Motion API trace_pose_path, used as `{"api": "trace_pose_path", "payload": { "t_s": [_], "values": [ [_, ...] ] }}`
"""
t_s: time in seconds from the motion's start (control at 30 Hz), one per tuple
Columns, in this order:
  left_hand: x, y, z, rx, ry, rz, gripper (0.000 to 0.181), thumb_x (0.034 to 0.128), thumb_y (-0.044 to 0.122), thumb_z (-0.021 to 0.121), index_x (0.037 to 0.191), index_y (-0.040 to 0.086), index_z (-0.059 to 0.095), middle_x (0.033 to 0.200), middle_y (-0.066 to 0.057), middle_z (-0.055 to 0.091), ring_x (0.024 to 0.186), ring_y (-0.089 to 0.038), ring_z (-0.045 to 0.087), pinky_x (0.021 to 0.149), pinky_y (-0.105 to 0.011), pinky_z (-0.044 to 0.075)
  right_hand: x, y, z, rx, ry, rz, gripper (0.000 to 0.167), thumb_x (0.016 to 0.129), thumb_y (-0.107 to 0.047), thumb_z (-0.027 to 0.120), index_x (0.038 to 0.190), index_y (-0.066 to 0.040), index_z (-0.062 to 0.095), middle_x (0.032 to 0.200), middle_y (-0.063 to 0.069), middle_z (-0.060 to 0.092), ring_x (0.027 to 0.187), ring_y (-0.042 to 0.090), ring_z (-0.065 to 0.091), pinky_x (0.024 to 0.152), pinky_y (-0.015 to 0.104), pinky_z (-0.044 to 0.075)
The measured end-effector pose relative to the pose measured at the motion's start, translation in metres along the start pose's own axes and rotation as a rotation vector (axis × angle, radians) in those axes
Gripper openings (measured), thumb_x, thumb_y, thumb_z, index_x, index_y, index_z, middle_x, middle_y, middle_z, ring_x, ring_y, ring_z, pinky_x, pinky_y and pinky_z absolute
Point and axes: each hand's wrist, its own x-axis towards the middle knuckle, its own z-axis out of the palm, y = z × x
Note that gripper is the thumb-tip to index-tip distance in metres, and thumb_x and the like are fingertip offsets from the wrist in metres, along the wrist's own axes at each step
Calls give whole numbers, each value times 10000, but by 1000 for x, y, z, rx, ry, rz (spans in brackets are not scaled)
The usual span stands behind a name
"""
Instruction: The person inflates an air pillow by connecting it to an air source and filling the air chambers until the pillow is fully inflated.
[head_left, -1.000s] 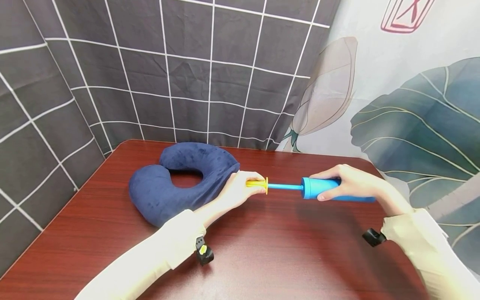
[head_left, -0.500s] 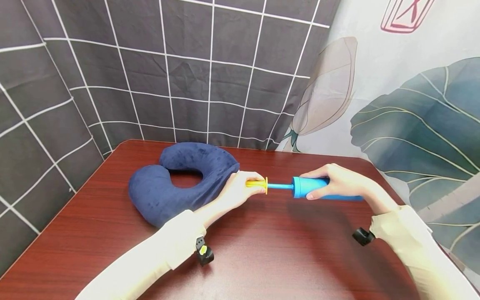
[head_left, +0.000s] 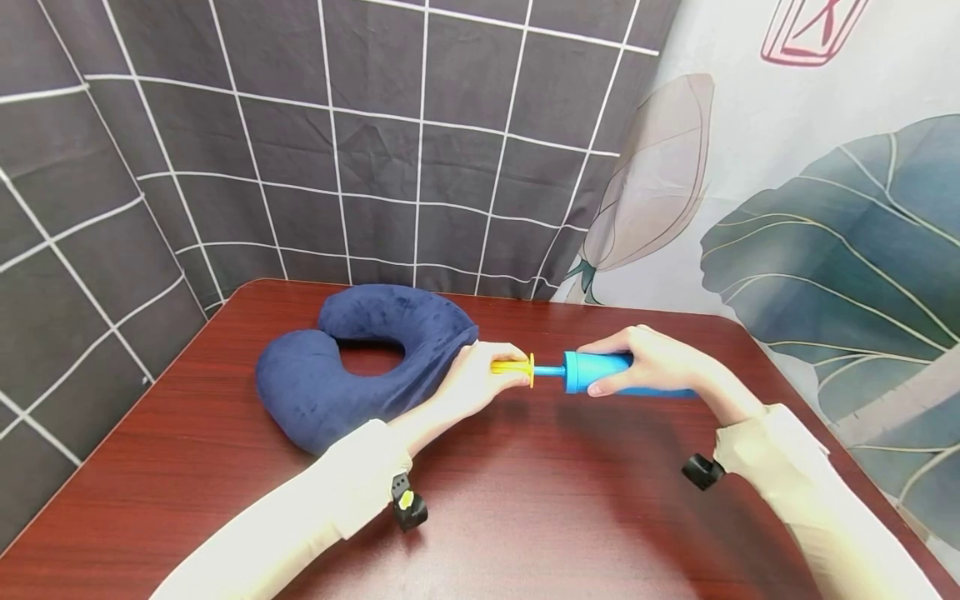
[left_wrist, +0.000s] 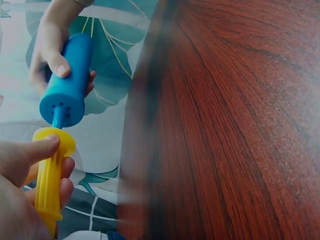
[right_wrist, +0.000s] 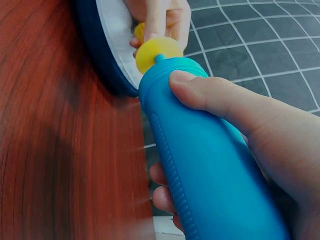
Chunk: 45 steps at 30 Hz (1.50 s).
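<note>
Left arm [head_left: 315, 500] and right arm [head_left: 798, 483] extend forward, angled inward; left hand [head_left: 474, 382] and right hand [head_left: 656, 362] both curled, gripping

from here the right hand [head_left: 651, 363] covers the middle of the blue hand pump [head_left: 597, 372], and the left hand [head_left: 474, 379] hides part of the yellow handle [head_left: 510, 367] and neck pillow [head_left: 360, 398]. both sleeves [head_left: 322, 496] run off the bottom edge; the red emblem [head_left: 827, 23] is clipped above.
</note>
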Motion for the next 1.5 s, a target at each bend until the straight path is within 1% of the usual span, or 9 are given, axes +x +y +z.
{"api": "trace_pose_path", "payload": {
  "t_s": [0.13, 0.43, 0.8, 0.97, 1.1, 1.23, 1.33, 1.4, 1.5],
  "values": [
    [0, 0, 0, -5, -3, -11, 282, 836, 265, 790, 1088, 148, 742, 1033, -4, 742, 927, -163, 654, 923, -333, 526, 5, -4, 1, -9, 5, -13, 587, 770, -452, 817, 1273, -183, 676, 1036, -62, 730, 816, 82, 634, 694, 238, 529],
    [-1, 1, -1, -17, 2, -3, 271, 841, 266, 785, 1084, 154, 744, 1022, 1, 745, 933, -152, 668, 938, -339, 534, 17, -12, 6, -28, 14, -50, 569, 777, -465, 806, 1258, -185, 684, 1014, -62, 729, 801, 73, 618, 678, 242, 516],
    [-1, 1, -1, 3, -2, -10, 285, 855, 258, 768, 1112, 139, 738, 1066, -14, 743, 959, -181, 659, 942, -361, 522, 28, -22, 12, -15, 19, -76, 516, 779, -455, 807, 1230, -228, 698, 978, -95, 721, 783, 74, 605, 666, 240, 506],
    [1, 1, -3, 2, -25, 5, 273, 857, 261, 765, 1106, 151, 740, 1064, -10, 745, 954, -174, 655, 934, -346, 525, 27, -27, 11, -11, -11, -45, 518, 783, -460, 801, 1239, -240, 690, 1007, -98, 717, 812, 90, 611, 691, 258, 514],
    [2, 4, -6, -9, -56, 7, 251, 860, 245, 761, 1088, 139, 741, 1048, -19, 748, 948, -174, 662, 925, -335, 529, 27, -29, 10, -45, -28, -20, 522, 790, -462, 792, 1258, -263, 673, 1065, -98, 710, 852, 97, 612, 721, 269, 513],
    [3, 3, -8, -20, -77, -8, 224, 869, 231, 751, 1074, 140, 743, 1035, -16, 752, 951, -166, 669, 917, -305, 525, 28, -29, 11, -65, -36, -36, 527, 803, -443, 779, 1277, -248, 655, 1079, -79, 699, 862, 104, 603, 725, 274, 509],
    [6, 1, -12, -86, -83, -22, 228, 880, 211, 737, 1088, 120, 742, 1053, -37, 757, 968, -173, 685, 898, -275, 524, 29, -30, 13, -70, -54, -48, 537, 815, -425, 765, 1299, -236, 625, 1084, -56, 679, 884, 127, 591, 731, 284, 503],
    [8, -1, -16, -185, -84, -50, 234, 897, 178, 710, 1112, 89, 733, 1094, -71, 750, 1003, -197, 697, 910, -284, 530, 30, -31, 14, -75, -61, -53, 539, 820, -408, 758, 1308, -246, 598, 1085, -39, 665, 904, 145, 586, 740, 293, 499],
    [12, -3, -23, -355, -88, -122, 259, 929, 128, 648, 1167, 43, 704, 1170, -142, 718, 1067, -257, 686, 973, -348, 523, 31, -32, 16, -84, -63, -63, 541, 823, -386, 751, 1317, -276, 561, 1086, -23, 653, 924, 161, 584, 742, 301, 497]
  ]
}}
